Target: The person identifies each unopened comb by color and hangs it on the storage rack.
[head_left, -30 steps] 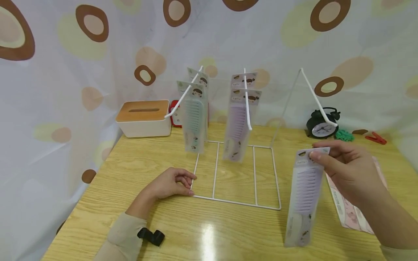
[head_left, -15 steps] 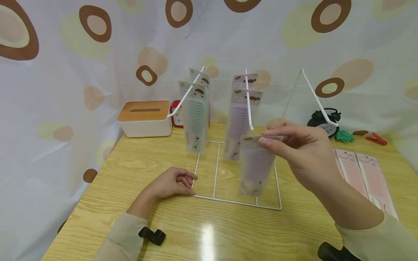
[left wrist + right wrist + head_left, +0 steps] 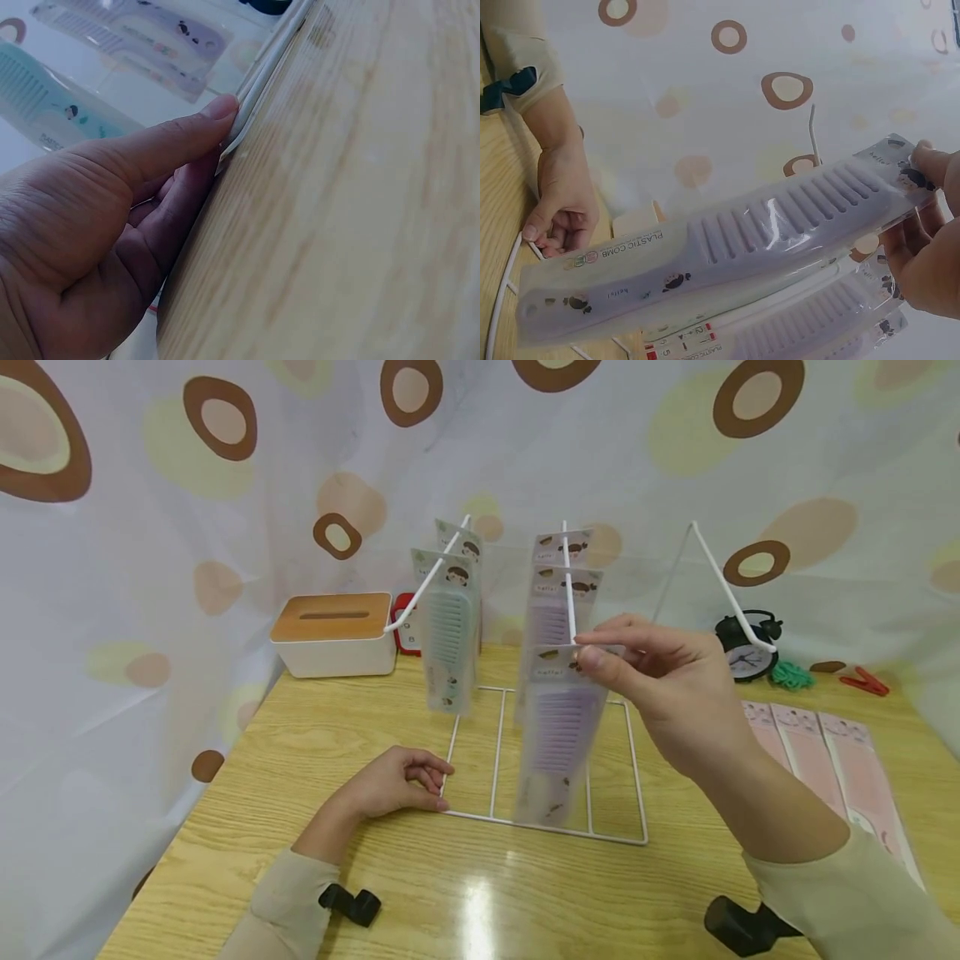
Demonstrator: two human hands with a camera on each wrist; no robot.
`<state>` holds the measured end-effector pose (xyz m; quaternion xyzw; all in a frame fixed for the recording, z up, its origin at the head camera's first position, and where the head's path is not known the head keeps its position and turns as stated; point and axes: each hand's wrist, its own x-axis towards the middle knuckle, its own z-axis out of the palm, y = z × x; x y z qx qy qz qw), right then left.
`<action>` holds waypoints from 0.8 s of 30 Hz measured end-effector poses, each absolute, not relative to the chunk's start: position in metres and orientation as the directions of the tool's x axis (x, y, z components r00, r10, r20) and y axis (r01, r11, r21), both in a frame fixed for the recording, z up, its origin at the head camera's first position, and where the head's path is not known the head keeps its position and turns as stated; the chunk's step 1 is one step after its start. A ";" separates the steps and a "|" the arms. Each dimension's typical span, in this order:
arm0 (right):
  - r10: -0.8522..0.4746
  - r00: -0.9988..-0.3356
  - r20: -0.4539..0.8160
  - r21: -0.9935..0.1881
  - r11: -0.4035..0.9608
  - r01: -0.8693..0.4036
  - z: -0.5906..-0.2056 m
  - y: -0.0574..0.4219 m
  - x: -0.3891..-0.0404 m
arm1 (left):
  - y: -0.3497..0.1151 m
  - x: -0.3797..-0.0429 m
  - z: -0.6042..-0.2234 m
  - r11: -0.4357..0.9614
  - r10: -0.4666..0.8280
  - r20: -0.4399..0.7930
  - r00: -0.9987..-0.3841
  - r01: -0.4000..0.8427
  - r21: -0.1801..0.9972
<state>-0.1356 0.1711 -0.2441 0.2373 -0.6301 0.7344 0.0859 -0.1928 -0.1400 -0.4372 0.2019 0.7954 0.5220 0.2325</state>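
Note:
My right hand [image 3: 667, 693] pinches the top of a packaged purple comb [image 3: 561, 735] between thumb and fingers. The comb hangs upright, its header card right at the tip of the middle hook of a white wire display rack [image 3: 635, 768]. Two more packaged purple combs [image 3: 546, 618] hang farther back on that hook, partly hidden. Packaged green combs [image 3: 447, 627] hang from the left hook, while the right hook [image 3: 723, 578] bears nothing. At the rack's front left corner, my left hand [image 3: 393, 781] grips the base wire [image 3: 262, 86] with thumb and fingers, low against the table.
Several packaged pink combs [image 3: 855, 768] lie on the table at right. Behind the rack stand a tissue box [image 3: 333, 652], a red-framed clock [image 3: 407, 635] and a black alarm clock [image 3: 750, 658]. A green coil [image 3: 791, 674] and a red clip [image 3: 865, 680] lie at back right.
My right hand has carried the purple comb leftward and up from the table's right side to the middle hook's tip. The left hand has stayed on the rack's corner.

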 end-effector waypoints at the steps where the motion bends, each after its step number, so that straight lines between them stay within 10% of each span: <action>1: -0.178 -0.879 0.443 -0.891 -0.194 -0.410 -0.245 0.173 -0.136 | -0.140 -0.193 -0.437 0.375 0.565 -0.159 -0.810 0.080 0.924; 24: -0.060 -0.932 0.356 -0.934 -0.049 -0.354 -0.257 0.189 -0.174 | -0.140 -0.193 -0.437 0.381 0.565 -0.160 -0.809 0.084 0.921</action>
